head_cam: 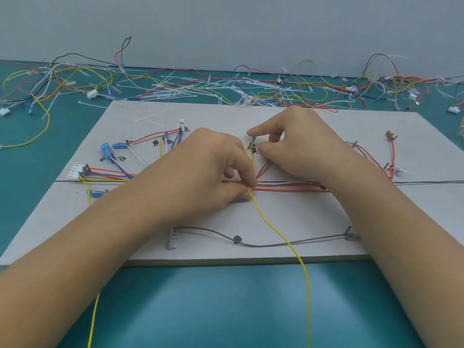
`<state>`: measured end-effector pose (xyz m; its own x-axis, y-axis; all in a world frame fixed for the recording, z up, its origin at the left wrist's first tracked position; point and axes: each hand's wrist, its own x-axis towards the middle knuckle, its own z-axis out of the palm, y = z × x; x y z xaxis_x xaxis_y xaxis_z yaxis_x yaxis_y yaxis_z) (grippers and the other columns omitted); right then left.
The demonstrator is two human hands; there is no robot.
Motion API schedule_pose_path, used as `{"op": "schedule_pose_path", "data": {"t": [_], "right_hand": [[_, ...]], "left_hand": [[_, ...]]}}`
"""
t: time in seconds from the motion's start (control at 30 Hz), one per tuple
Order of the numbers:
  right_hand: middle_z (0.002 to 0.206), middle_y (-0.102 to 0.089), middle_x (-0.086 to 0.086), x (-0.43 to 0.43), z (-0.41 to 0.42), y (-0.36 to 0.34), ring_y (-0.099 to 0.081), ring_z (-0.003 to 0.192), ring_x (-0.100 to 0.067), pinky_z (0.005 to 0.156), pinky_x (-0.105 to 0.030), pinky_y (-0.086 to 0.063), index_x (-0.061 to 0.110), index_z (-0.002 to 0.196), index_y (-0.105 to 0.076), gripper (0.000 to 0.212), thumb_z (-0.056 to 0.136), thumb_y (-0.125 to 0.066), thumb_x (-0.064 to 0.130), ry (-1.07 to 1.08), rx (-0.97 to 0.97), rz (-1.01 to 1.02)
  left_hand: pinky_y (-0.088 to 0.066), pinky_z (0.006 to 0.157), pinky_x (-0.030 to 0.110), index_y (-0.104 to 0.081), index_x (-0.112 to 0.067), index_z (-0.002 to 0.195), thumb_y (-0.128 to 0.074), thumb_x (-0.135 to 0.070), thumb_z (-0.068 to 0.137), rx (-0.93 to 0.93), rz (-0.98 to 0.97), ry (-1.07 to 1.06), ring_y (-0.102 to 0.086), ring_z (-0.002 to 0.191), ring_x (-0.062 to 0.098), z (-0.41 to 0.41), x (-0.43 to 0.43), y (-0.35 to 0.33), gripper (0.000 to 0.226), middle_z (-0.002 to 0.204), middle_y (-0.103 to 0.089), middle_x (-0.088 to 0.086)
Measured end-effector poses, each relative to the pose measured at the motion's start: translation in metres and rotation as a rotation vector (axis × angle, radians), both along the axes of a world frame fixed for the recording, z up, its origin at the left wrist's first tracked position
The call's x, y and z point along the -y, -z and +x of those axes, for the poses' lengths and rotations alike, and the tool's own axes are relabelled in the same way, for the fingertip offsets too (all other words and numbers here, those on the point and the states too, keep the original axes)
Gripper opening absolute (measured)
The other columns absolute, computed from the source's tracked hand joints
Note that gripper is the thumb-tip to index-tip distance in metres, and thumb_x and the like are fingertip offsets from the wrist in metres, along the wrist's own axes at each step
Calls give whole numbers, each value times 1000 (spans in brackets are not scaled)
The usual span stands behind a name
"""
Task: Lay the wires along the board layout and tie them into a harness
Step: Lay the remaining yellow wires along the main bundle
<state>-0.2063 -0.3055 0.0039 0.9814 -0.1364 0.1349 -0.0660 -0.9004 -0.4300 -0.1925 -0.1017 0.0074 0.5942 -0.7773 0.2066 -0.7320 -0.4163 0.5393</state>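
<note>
A teal table top (226,297) spreads under both forearms, and a plain grey wall (226,21) rises beyond the fingertips. On the table lies a flat, pale grey rectangular layout board (288,217) with black handwritten marks, and both hands rest on it. Past the knuckles, beyond the board's far edge, a tangled heap of loose coloured wires and white plastic cable ties (200,86) runs across the table. The left hand (216,167) sits near the board's middle with its fingers curled, pinching a thin yellow wire (276,229) between thumb and fingertips. From that pinch the wire runs toward the person, off the board's near edge and between the two forearms. The right hand (301,146) lies just beside the left. Its index finger is stretched out and its thumb is below, on either side of the yellow wire's small metal end (251,141). Whether they actually grip it cannot be told. A bundle of red, white and black wires (288,188) runs from the left fingertips under the right wrist. Nearer the person than both hands, a slack grey wire (263,245) lies across the board. Out beyond the left wrist sit a white multi-pin plastic connector (74,170) and blue-sleeved terminals (105,149).
</note>
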Motion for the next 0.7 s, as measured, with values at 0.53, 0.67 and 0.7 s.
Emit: {"op": "schedule_pose_path", "data": {"t": [0.53, 0.67, 0.7], "right_hand": [[92, -68, 15, 1, -5, -1, -50, 70, 6, 60, -3, -30, 37, 126, -71, 40, 89, -65, 22, -20, -4, -33], [97, -70, 13, 1, -8, -3, -50, 69, 9, 67, -20, -39, 36, 130, -68, 45, 87, -66, 22, -36, -8, -25], [96, -70, 13, 1, -9, -3, -50, 69, 9, 67, -19, -40, 36, 130, -67, 46, 87, -67, 22, -41, -9, -23]], "left_hand": [[-40, 65, 4, -80, -24, 83, -87, -16, 79, 36, -68, -61, -65, 73, -2, -2, 4, 3, 11, 71, -72, -17], [-47, 67, 14, -79, -22, 76, -88, -19, 78, 27, -116, -92, -67, 71, 6, -1, 9, 7, 10, 68, -71, -15], [-48, 67, 15, -78, -22, 75, -88, -18, 78, 23, -126, -100, -67, 70, 6, -1, 10, 8, 11, 67, -71, -14]]}}
